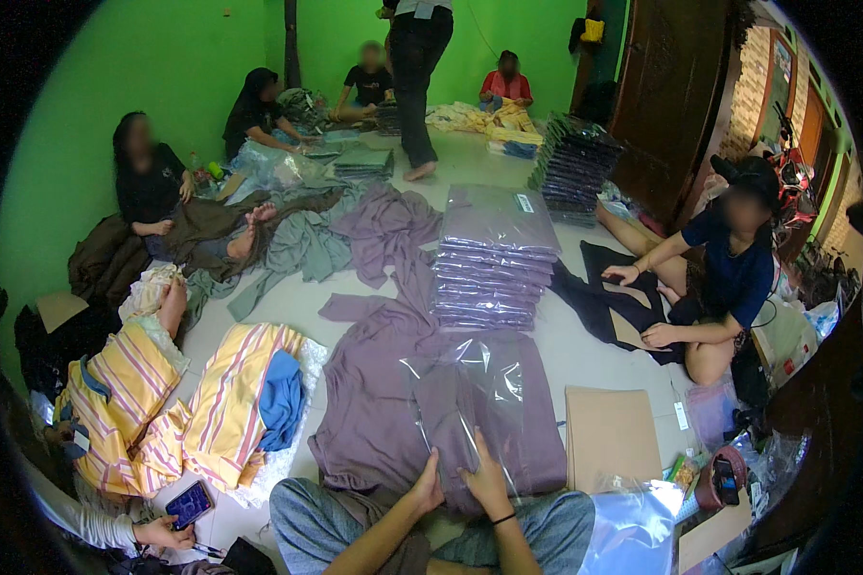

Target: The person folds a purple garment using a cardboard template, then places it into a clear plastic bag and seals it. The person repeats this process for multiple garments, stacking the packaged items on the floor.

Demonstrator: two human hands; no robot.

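Steadying clear bag [497, 372] by near end, L hand [426, 487] & R hand [490, 479] clamp opp. sides, prob. to align folded mauve garment [448, 410], just fwd of lap [558, 522]; bagged stack [494, 264] stands beyond, prob. to free workspace.

On my feed I lose the head of the far standing person [420, 86] past the top edge, the near forearms [382, 541], cut off below, partly hide the purple cloth [369, 412], and the stack label [524, 203] is unreadably small.
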